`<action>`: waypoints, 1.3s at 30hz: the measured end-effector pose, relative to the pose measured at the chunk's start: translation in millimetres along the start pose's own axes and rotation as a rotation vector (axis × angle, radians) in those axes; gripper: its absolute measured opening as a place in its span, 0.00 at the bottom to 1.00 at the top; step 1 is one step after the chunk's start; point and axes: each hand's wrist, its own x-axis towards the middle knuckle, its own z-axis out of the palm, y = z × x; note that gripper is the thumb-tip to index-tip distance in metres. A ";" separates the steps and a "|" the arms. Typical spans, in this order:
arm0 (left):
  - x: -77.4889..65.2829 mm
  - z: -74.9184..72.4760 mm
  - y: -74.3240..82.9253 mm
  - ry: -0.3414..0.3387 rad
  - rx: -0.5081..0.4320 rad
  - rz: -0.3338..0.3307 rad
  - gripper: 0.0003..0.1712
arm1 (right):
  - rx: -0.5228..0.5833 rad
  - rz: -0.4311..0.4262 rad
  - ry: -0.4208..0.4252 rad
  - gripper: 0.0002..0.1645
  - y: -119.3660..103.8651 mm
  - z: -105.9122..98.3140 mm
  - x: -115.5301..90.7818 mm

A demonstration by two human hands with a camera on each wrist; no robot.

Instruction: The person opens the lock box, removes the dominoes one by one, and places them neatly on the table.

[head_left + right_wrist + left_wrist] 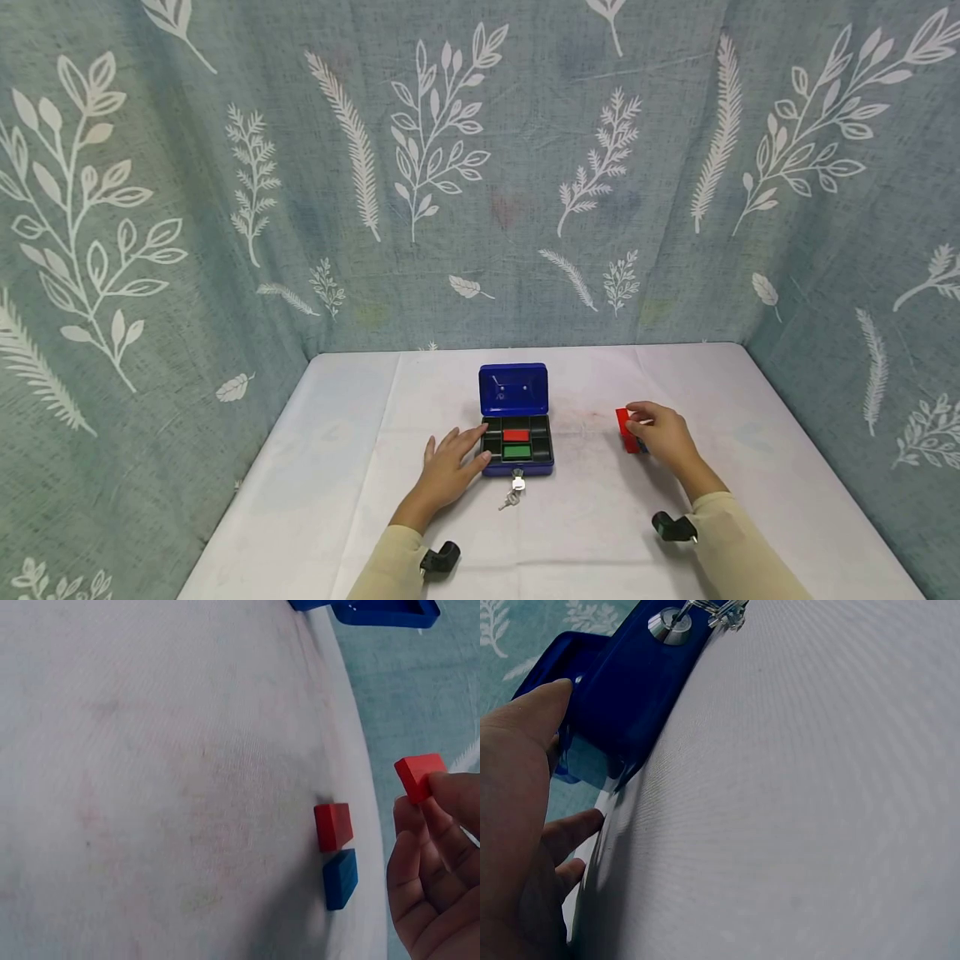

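A blue cash box stands on the table with its lid raised. In its black tray lie a red block and, nearer the front, a green block. My left hand rests against the box's left side, fingers spread, thumb by the front corner. Off to the right, my right hand pinches another red block between thumb and fingers, raised above the table. Below it on the cloth are a further red block and a blue block, close together.
Keys hang from the lock at the box's front. White cloth covers the table. A leaf-patterned curtain encloses the back and both sides. Black wrist cameras sit at both sleeves.
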 end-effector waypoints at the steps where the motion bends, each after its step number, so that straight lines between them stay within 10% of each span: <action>1: 0.2 0.1 -0.2 0.003 0.002 0.002 0.36 | 0.000 0.002 0.001 0.21 0.5 -0.7 -0.3; 39: -0.6 1.2 -0.5 0.002 -0.007 -0.003 0.35 | -0.009 0.106 0.002 0.22 28.8 -20.9 -8.3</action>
